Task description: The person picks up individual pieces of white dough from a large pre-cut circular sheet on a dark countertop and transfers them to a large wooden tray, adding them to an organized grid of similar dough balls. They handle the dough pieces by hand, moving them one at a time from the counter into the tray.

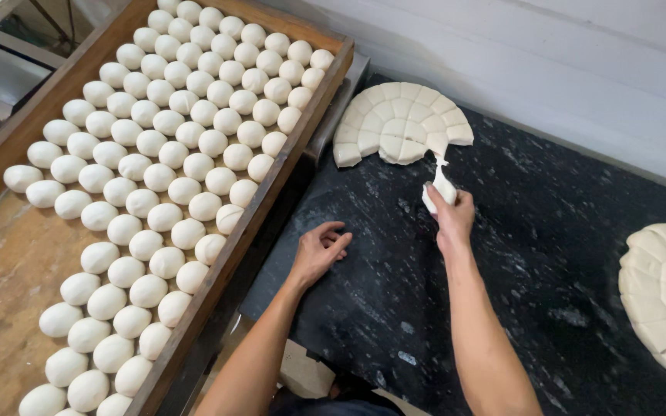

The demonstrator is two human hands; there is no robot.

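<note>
Dough piece [441,187], white, pinched in the closed fingers of the right hand [450,218], stretching from the scored dough disc [401,123] at its 12 o'clock. Left hand [319,250], at 8 o'clock of the piece, rests palm-down on the dark floured counter [533,231], fingers loosely curled, empty. Wooden tray [256,216] of dough balls [165,154] at 9 o'clock; second scored disc [664,296] at 4 o'clock.

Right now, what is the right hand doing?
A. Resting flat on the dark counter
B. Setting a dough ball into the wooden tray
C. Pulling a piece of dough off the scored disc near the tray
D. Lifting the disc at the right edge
C: the right hand grips a dough piece that stretches from the scored disc, while the left hand lies on the counter.
</note>
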